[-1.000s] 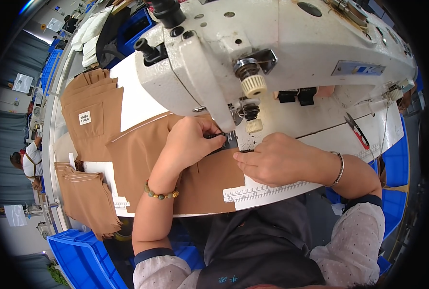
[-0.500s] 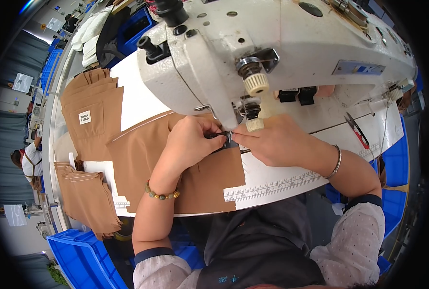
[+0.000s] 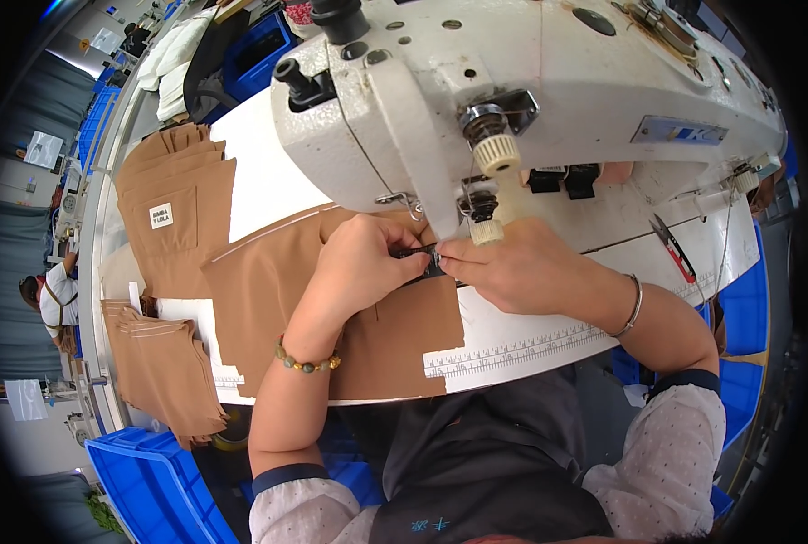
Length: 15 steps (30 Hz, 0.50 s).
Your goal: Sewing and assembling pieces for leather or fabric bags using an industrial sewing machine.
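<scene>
- Under the sewing machine (image 3: 531, 118) head, both hands meet at the needle area; one small dark piece (image 3: 429, 263) sits between the fingertips.
- Left hand (image 3: 368, 258): fingers closed, pinching the dark piece against the tan fabric (image 3: 277, 290).
- Right hand (image 3: 513, 267): fingers together, pinching the same piece from the other side.
- Handling, judged: the fabric is light, soft and limp; hold it flat near the edge beside the fingers.
- Count: one fabric panel under the fingers, two tan stacks (image 3: 173, 204) well left of them, one red-handled snips (image 3: 671, 249) right.

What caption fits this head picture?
Both hands, left and right, pinch a small dark piece on tan fabric under a sewing machine.
</scene>
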Available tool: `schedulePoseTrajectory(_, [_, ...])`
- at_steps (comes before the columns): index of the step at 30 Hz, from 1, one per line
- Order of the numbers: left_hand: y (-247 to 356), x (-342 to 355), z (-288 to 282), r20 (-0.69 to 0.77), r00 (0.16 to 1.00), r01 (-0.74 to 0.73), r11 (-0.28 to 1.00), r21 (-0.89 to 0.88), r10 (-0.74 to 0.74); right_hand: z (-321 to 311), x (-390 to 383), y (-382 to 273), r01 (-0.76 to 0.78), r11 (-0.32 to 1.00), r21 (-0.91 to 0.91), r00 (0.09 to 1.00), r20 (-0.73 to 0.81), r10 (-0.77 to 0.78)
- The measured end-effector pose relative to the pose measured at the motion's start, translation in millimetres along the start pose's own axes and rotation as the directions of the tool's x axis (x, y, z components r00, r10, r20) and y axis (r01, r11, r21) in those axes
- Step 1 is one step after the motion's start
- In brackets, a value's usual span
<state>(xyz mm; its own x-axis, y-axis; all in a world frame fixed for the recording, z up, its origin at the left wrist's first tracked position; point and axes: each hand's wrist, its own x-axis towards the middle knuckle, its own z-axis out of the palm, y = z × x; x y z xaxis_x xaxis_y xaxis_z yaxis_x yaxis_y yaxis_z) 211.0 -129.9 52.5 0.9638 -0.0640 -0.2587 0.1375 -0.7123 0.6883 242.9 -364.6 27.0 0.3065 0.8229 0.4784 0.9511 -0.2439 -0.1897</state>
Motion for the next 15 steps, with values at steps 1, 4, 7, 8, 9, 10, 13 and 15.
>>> schedulePoseTrajectory(1, [0,0,0,0.000,1.000,-0.007,1.000,-0.003,0.007,0,0,-1,-0.001,1.000,-0.007,1.000,-0.002,0.001])
schedulePoseTrajectory(4, [-5,-1,-4,-0.052,0.996,-0.065,0.997,0.031,0.066,3,0,-2,-0.004,1.000,0.000,1.000,-0.021,0.004])
schedulePoseTrajectory(7, [-2,-10,-26,-0.235,0.968,-0.058,0.987,0.148,0.092,0,0,-3,-0.015,1.000,0.007,1.000,-0.009,0.015])
schedulePoseTrajectory(8, [-10,-14,-34,-0.234,0.967,-0.061,0.986,0.153,0.096,-1,0,-4,-0.017,1.000,0.005,1.000,-0.013,0.017])
schedulePoseTrajectory(9, [-21,-16,-41,-0.294,0.941,-0.071,0.946,0.315,0.169,-2,1,-4,-0.012,1.000,0.012,1.000,0.009,0.012])
schedulePoseTrajectory(10, [-27,-18,-44,-0.339,0.907,-0.067,0.880,0.470,0.250,-2,1,-4,-0.008,1.000,0.019,0.999,0.031,0.007])
schedulePoseTrajectory(13, [-15,-23,-61,-0.181,0.975,0.189,0.906,0.378,-0.127,1,-1,-4,-0.021,0.999,0.039,1.000,0.022,0.021])
schedulePoseTrajectory(15, [-16,-26,-64,-0.126,0.971,0.236,0.899,0.368,-0.203,2,-1,-3,-0.014,0.999,0.048,1.000,0.017,0.013])
